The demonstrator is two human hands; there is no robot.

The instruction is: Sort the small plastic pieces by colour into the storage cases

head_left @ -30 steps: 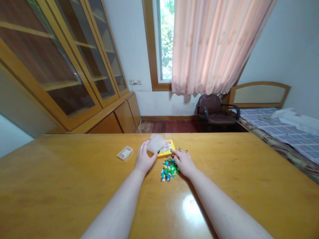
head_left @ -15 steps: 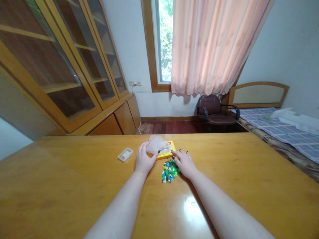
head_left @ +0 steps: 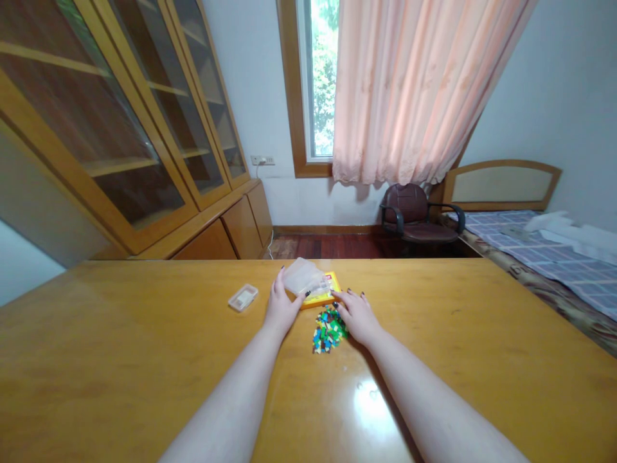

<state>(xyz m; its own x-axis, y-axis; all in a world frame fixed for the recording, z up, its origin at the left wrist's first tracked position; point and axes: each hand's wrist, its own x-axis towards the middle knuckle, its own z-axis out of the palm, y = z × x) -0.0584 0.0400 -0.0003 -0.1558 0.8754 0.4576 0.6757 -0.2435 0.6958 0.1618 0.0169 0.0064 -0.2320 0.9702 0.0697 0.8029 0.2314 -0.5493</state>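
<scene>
My left hand (head_left: 280,303) grips a clear plastic box (head_left: 301,278), holding it tilted above the table with thumb and fingers round it. Just behind and under it lies a yellow booklet (head_left: 326,292). My right hand (head_left: 355,312) lies flat with its fingers spread, the fingertips on the booklet's near edge. A heap of small coloured bricks (head_left: 328,328) in green, blue, yellow and red sits between my two hands, touching the right palm's left side.
A small clear lid (head_left: 243,297) lies to the left on the wide wooden table (head_left: 144,360). Beyond the table stand glass-fronted cabinets (head_left: 144,128), a dark armchair (head_left: 414,212), a bed (head_left: 544,257) and a curtained window (head_left: 322,77).
My left hand has lifted and tilted the clear box a little further up and away. My right hand and the brick heap have stayed put.
</scene>
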